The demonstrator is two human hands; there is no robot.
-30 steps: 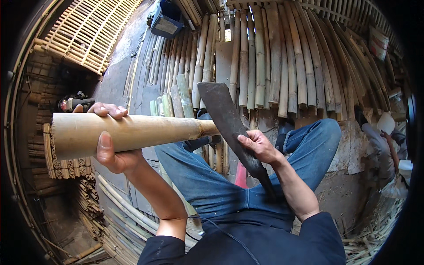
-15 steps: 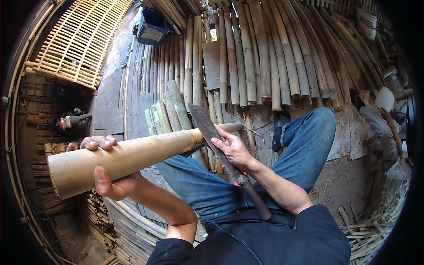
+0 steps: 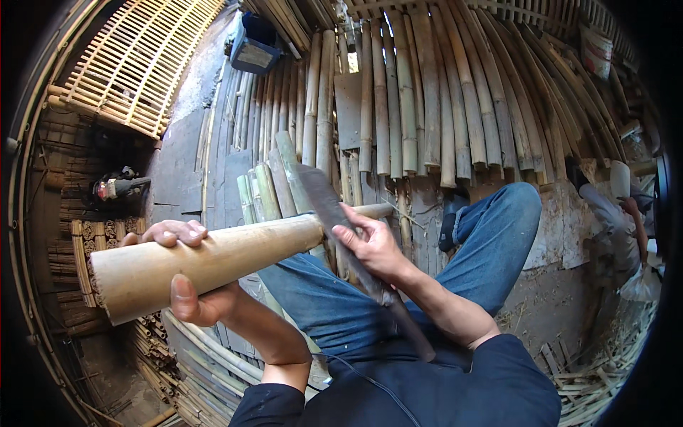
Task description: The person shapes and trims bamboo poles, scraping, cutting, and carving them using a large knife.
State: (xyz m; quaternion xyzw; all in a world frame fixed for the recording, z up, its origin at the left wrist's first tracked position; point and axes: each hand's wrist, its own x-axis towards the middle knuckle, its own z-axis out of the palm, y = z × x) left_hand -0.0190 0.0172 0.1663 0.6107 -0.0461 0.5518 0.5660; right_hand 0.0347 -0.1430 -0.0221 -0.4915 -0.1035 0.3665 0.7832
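A thick bamboo pole lies slanting across my lap, its wide cut end at the left and its thin end past my knees. My left hand is wrapped round the wide end, thumb on the near side and fingertips over the far side. In my right hand is a dark machete, gripped along its blade above the handle. The blade crosses the bamboo near a node, motion-blurred; I cannot tell whether its edge touches there. The handle points back toward my body.
Long bamboo poles lie side by side ahead. Shorter green pieces lean beyond my left knee. A blue bin stands far left, near a slatted bamboo panel. Another person sits at the far right. Split strips lie lower right.
In the picture, the bamboo's wide end and my left hand have shifted slightly right. The machete blade has moved slightly left at its tip and is now blurred. Both grips stay.
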